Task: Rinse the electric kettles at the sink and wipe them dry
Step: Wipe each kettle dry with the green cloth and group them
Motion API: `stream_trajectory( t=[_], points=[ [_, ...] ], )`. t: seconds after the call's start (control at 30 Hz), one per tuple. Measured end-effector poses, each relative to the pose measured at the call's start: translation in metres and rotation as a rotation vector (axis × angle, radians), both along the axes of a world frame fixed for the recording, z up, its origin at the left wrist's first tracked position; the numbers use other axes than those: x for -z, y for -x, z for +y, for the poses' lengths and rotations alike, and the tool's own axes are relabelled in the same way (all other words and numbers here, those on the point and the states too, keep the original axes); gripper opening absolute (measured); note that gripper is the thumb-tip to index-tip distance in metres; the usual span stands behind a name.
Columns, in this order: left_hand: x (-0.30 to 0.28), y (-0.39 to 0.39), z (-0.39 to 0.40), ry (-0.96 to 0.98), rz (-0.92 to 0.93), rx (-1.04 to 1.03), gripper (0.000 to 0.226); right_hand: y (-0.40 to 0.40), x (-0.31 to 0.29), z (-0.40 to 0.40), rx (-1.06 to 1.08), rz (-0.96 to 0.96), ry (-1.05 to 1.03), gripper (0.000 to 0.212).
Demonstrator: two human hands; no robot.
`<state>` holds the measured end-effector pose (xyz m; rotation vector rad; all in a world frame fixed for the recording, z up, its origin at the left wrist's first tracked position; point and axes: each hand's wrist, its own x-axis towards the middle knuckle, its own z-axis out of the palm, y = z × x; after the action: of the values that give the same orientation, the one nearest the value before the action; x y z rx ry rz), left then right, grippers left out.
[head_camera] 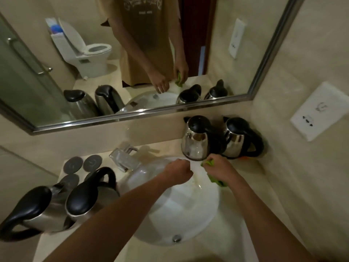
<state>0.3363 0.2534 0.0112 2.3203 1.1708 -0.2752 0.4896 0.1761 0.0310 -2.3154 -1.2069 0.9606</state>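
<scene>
Green cloth [211,168] bunched in your right hand [220,170], left hand [178,172] curled empty over sink [188,220]; between kettles, likely: next, grip a lower-left kettle [88,201] for rinsing.

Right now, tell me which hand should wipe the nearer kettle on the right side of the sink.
Right. The right hand already grips the green cloth and sits just in front of that kettle. The left hand hangs over the basin, curled and holding no cloth, so it probably suits steadying better.
</scene>
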Motion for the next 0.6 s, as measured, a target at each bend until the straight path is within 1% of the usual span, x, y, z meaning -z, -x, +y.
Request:
stream_trajectory(
  t=[0.07, 0.17, 0.2, 0.27, 0.33, 0.37, 0.43, 0.47, 0.53, 0.6],
  points=[
    [0.0, -0.032, 0.002, 0.131, -0.129, -0.136, 0.015, -0.025, -0.004, -0.007, 0.023, -0.043, -0.005, 0.015],
    [-0.008, -0.083, -0.001, 0.28, -0.35, -0.281, 0.025, -0.058, -0.006, -0.014, 0.082, -0.065, 0.007, 0.017],
    [-0.009, -0.1, -0.002, 0.362, -0.447, -0.344, 0.026, -0.067, -0.006, -0.016, 0.101, -0.065, 0.009, 0.018],
    [-0.012, -0.131, 0.0, 0.638, -0.655, -0.544, 0.031, -0.083, -0.006, -0.02, 0.126, -0.073, 0.009, 0.016],
    [-0.006, -0.155, 0.007, 0.877, -0.802, -0.789, 0.049, -0.095, -0.003, -0.023, 0.166, -0.049, 0.0, 0.014],
    [0.001, -0.163, 0.011, 0.944, -0.84, -0.891, 0.057, -0.099, 0.0, -0.024, 0.188, -0.027, -0.007, 0.013],
    [0.015, -0.173, 0.017, 0.982, -0.893, -1.019, 0.062, -0.106, 0.006, -0.027, 0.221, 0.003, -0.015, 0.01],
    [0.015, -0.174, 0.016, 0.965, -0.913, -1.029, 0.062, -0.109, 0.009, -0.028, 0.23, 0.014, -0.018, 0.009],
    [0.012, -0.171, 0.011, 0.893, -0.943, -0.975, 0.06, -0.114, 0.014, -0.03, 0.24, 0.039, -0.023, 0.009],
    [0.012, -0.16, 0.002, 0.81, -0.954, -0.928, 0.048, -0.117, 0.017, -0.031, 0.226, 0.06, -0.02, 0.01]
  ],
)
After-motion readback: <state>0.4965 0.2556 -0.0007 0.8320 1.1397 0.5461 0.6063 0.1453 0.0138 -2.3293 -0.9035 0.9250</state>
